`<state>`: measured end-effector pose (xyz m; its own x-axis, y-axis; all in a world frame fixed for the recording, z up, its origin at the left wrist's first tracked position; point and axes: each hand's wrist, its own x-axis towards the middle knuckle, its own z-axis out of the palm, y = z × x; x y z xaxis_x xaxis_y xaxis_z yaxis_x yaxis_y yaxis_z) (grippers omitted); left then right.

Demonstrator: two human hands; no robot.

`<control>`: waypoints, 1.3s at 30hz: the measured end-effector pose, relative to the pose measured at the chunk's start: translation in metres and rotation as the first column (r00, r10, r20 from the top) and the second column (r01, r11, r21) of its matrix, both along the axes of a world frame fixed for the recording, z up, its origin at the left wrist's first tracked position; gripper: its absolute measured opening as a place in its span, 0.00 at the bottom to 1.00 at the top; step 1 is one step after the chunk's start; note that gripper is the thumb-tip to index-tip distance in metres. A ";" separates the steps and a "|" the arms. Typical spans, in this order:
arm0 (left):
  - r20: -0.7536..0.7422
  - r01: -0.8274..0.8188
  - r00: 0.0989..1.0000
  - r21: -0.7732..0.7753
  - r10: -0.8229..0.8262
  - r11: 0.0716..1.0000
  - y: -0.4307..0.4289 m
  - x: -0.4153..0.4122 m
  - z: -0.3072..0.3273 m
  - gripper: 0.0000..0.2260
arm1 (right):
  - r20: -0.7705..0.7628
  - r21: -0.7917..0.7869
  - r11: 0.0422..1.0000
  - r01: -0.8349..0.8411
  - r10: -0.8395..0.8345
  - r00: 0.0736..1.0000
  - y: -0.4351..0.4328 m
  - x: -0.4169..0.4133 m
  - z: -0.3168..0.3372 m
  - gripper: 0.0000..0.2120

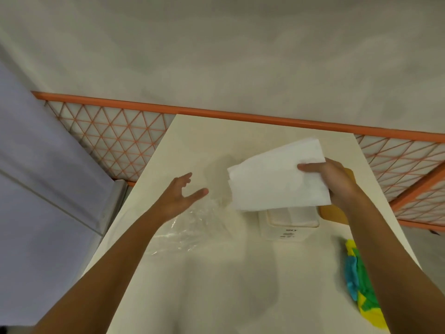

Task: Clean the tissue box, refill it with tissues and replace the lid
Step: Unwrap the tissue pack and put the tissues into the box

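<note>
The right hand point(337, 182) grips a stack of white tissues point(274, 174) just above the open tissue box point(286, 227), right of centre. The left hand point(178, 196) hovers, fingers spread, over a clear plastic wrapper point(192, 227). Refilling seems about to begin; the brown lid point(334, 213) beside the box is not yet on.

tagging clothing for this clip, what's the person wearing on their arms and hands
Nothing that shows. The left forearm and right forearm are bare to the frame edge, no sleeves. The left hand and right hand wear no gloves, rings, watch or bracelet.
</note>
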<state>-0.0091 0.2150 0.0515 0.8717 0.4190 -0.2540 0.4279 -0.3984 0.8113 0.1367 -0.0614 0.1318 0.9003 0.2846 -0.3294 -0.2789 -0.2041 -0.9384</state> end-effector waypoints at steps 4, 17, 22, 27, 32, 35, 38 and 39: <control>0.116 -0.066 0.988 -0.282 0.103 0.957 -0.040 0.037 0.020 0.33 | -0.042 0.101 0.995 0.004 0.000 0.999 -0.021 0.006 0.012 0.15; 0.087 0.040 0.996 -0.667 0.024 0.744 -0.106 0.086 0.020 0.22 | -0.205 0.173 0.984 0.045 -0.009 0.979 -0.061 0.011 -0.021 0.16; 0.047 -0.008 0.998 -0.620 0.047 0.785 -0.106 0.092 0.018 0.25 | -0.185 0.177 0.984 -0.016 0.050 0.981 -0.067 0.014 -0.042 0.17; -0.024 0.026 0.999 -0.537 -0.046 0.843 -0.098 0.105 0.030 0.20 | -0.119 0.074 0.994 -0.079 0.087 0.989 -0.074 0.035 -0.029 0.15; -0.041 0.101 0.989 -0.524 -0.143 0.846 -0.100 0.120 0.047 0.11 | -0.118 -0.256 0.872 -0.416 0.400 0.909 -0.060 0.044 -0.020 0.12; -0.006 -0.027 1.000 -0.669 0.031 0.743 -0.096 0.128 0.045 0.07 | -0.157 -0.209 0.898 -0.387 0.359 0.920 -0.054 0.048 -0.028 0.09; 0.007 -0.092 0.965 -0.927 0.262 0.363 -0.094 0.127 0.031 0.20 | -0.205 -0.026 0.967 -0.252 0.242 0.948 -0.051 0.051 -0.040 0.10; -0.002 -0.089 0.958 -0.953 0.287 0.290 -0.097 0.126 0.025 0.24 | -0.205 0.001 0.977 -0.214 0.209 0.956 -0.049 0.050 -0.044 0.10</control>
<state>0.1167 0.1185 0.0766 0.8672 0.1397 -0.4780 0.2238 0.7482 0.6246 0.1867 -0.1108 0.0874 0.7342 0.4521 -0.5066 -0.4109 -0.2982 -0.8615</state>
